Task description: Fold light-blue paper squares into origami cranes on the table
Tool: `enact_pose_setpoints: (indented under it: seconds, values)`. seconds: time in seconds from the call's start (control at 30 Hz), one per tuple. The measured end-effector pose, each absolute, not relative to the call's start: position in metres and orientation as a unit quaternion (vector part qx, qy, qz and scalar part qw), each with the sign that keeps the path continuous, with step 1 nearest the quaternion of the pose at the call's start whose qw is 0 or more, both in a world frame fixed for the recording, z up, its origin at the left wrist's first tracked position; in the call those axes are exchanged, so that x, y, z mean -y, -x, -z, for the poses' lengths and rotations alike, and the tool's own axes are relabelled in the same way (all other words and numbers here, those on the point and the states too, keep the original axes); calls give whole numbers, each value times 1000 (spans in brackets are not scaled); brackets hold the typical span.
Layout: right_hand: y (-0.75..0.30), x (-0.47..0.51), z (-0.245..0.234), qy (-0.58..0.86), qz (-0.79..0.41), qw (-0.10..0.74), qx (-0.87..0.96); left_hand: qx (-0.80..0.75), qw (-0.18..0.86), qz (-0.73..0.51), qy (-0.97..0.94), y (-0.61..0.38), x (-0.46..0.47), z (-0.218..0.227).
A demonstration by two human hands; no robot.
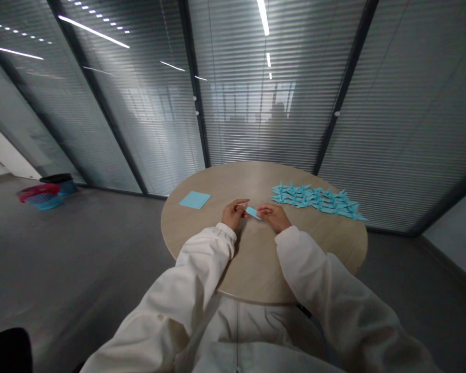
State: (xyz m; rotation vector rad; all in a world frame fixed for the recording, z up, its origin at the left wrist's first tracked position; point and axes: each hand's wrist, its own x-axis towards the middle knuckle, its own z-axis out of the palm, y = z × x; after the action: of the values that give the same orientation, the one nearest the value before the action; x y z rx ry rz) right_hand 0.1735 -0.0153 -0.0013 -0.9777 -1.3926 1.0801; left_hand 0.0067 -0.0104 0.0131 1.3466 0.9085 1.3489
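A small folded piece of light blue paper (253, 212) sits just above the round wooden table (256, 269), pinched from both ends. My left hand (235, 213) grips its left end with fingertips closed. My right hand (274, 216) holds the right end, fingers curled on it. Both arms wear white sleeves. A stack of flat blue paper squares (194, 199) lies to the left of my hands. Several folded blue paper cranes (318, 201) are spread in rows at the table's right side.
Glass walls with closed blinds and dark frames (194, 88) stand behind the table. Red and blue baskets (46, 196) rest on the grey floor at far left. A dark object (8, 349) shows at the bottom left corner.
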Motion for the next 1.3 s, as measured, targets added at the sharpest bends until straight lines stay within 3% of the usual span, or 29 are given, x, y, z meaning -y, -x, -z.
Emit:
enact_pose_setpoints:
  seconds: [0.27, 0.6, 0.77, 0.93, 1.1, 1.3]
  values:
    - [-164, 22, 2, 412, -480, 597, 493, -340, 531, -553, -545, -16, 12, -9]
    - [-155, 27, 0, 396, -565, 493, 530, -367, 457, -579, -567, -15, 12, -10]
    - [-154, 29, 3, 382, -569, 482, 546, -383, 459, -567, -566, -14, 14, -12]
    - [-160, 27, 4, 427, -451, 464, 631, -415, 501, -575, -496, -8, 5, -7]
    - [-173, 24, -1, 395, -283, 507, 712, -424, 555, -550, -458, -4, -1, 0]
    - [-175, 21, 3, 335, -235, 448, 795, -412, 573, -484, -518, -5, 2, 1]
